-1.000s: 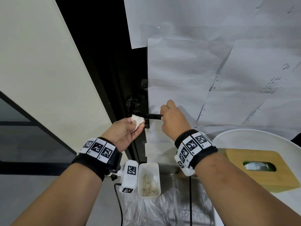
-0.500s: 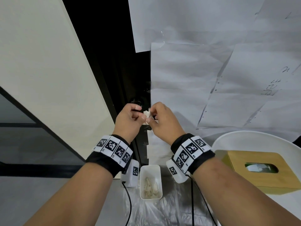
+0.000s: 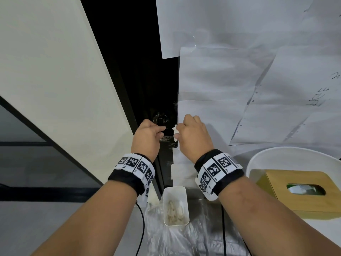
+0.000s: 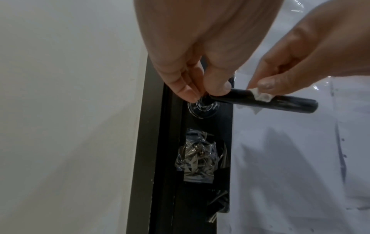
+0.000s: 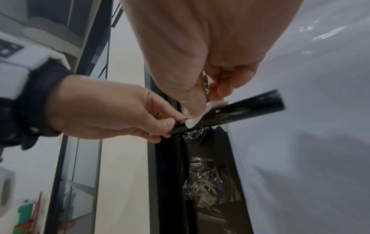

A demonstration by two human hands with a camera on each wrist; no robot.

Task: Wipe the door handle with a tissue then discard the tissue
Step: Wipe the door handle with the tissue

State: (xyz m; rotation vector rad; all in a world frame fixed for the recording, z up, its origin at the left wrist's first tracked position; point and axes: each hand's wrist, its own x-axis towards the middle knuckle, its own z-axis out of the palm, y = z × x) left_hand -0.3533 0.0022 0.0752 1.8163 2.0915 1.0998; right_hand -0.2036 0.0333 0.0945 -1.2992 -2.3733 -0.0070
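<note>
Both hands curled: right hand [image 3: 191,137] pinches tissue [image 4: 260,95].

Looks like an office: black-framed glass partition [image 3: 36,145], door papered with white sheets [image 3: 239,71], round white table [image 3: 276,154] bearing a wooden tissue box [image 3: 295,182].

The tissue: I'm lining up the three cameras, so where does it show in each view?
Head: tissue at centre, peeking out left of the right hand.
Left wrist: tissue right of centre, pressed on the door handle.
Right wrist: tissue at centre, under the thumb.
Shared landmark: the black door handle; in the head view the hands hide it.
</note>
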